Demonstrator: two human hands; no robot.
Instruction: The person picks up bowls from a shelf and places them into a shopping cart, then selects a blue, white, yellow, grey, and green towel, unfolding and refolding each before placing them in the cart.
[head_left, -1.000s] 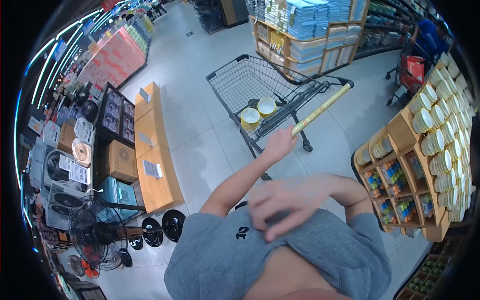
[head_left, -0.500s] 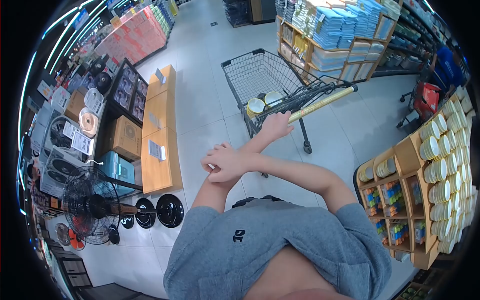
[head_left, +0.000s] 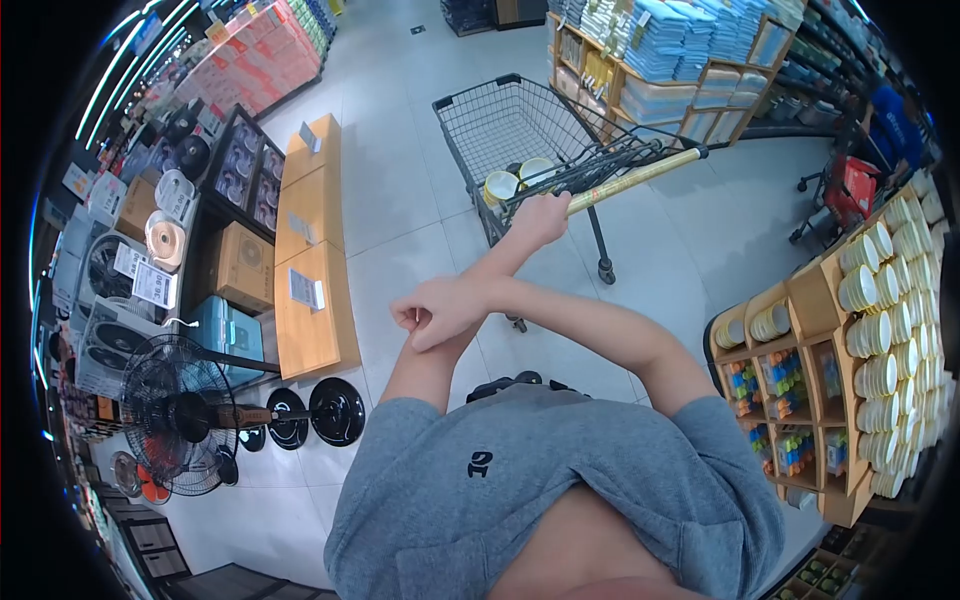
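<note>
A black wire shopping cart (head_left: 503,118) stands in front of me on the tiled floor. Its yellow handle bar (head_left: 640,181) slants up to the right, and my left hand (head_left: 541,219) is closed on its near left end. My right arm crosses over my left one. Across my left forearm (head_left: 425,372) rests my right hand (head_left: 440,308), its fingers curled against the skin. Inside the cart, at the end nearest me, sit white-and-yellow round containers (head_left: 501,187) that look like bowls, with a dark item between them.
A low wooden display ledge (head_left: 305,255) and a standing fan (head_left: 190,412) are on the left. Stacked white cups or bowls (head_left: 880,335) fill a wooden shelf at right. Folded towels (head_left: 665,45) are piled ahead. A person in blue (head_left: 893,130) is beside a red-loaded cart.
The view has shifted slightly, so the cart appears a little further up and left. My right hand's fingers have curled in more on my left forearm. My left hand stays on the handle bar.
</note>
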